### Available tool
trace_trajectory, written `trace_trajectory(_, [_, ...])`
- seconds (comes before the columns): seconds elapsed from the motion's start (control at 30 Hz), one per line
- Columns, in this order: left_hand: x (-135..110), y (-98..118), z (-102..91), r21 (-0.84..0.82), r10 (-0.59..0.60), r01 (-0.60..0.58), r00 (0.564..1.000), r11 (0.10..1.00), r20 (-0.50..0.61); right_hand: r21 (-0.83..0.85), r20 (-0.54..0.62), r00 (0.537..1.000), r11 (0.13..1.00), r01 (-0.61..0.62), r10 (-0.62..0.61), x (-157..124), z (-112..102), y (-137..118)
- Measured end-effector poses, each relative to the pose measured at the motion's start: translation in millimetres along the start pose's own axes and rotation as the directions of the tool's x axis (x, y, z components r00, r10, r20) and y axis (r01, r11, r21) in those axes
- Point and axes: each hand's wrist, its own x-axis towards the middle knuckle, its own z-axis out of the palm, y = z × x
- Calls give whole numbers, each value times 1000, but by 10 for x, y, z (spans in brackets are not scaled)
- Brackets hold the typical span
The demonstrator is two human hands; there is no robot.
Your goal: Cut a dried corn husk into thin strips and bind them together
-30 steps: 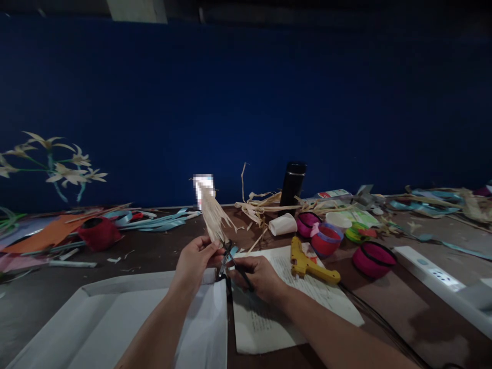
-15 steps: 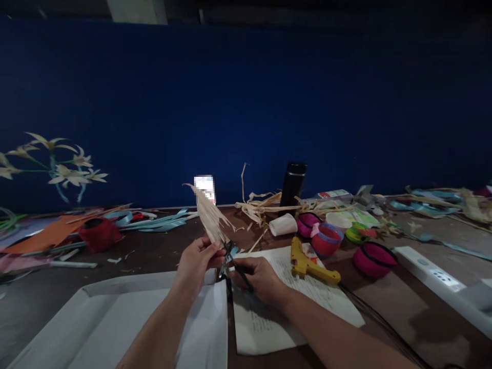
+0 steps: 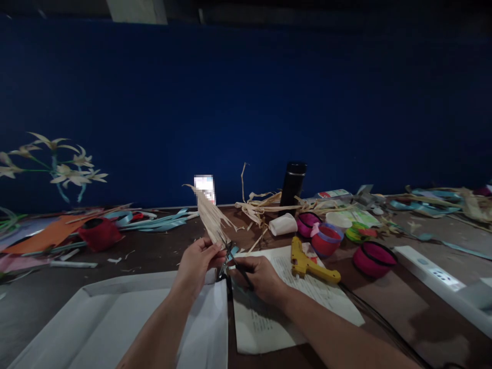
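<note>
My left hand point(image 3: 198, 264) pinches the lower end of a pale, dried corn husk point(image 3: 210, 219), which fans upward in loose strips. My right hand point(image 3: 263, 279) grips a pair of dark-handled scissors point(image 3: 239, 267). The scissor blades point up and to the left, parted, close to the husk beside my left fingertips. Whether they touch the husk I cannot tell. A yellow glue gun point(image 3: 311, 264) lies on a printed sheet point(image 3: 265, 325) to the right of my right hand. Beneath my left forearm is a white box or tray point(image 3: 126, 318).
A black bottle point(image 3: 294, 187) stands at the back among husk strips point(image 3: 261, 207). A white paper cup point(image 3: 283, 224) lies tipped over. Small round containers point(image 3: 374, 260) and a power strip point(image 3: 430, 274) sit to the right. Ribbons point(image 3: 163, 221), a red pouch point(image 3: 100, 236) and husk flowers point(image 3: 69, 174) are left.
The scissor blades have parted a little and show more clearly beside the husk. Both hands hold nearly the same place.
</note>
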Motion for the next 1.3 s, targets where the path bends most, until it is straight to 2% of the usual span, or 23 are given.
trace_trajectory(0.17, [9, -5, -18, 12, 1, -1, 1000, 1000, 16, 11, 4, 1000, 1000, 12, -12, 2, 6, -9])
trace_trajectory(0.33, [30, -2, -40, -35, 41, -44, 997, 998, -60, 4, -10, 1000, 1000, -6, 6, 8, 4, 29])
trace_trajectory(0.47, [63, -26, -68, -12, 82, -84, 992, 996, -97, -6, -7, 1000, 1000, -8, 8, 1, 8, 39])
trace_trajectory(0.8, [64, -74, -70, 81, 97, -94, 994, 992, -43, 10, 10, 1000, 1000, 5, -5, -6, 15, -23])
trace_trajectory(1.3, [63, -74, -59, 59, 88, -85, 995, 995, -42, -6, -34, 999, 1000, 0, 0, 0, 14, 35])
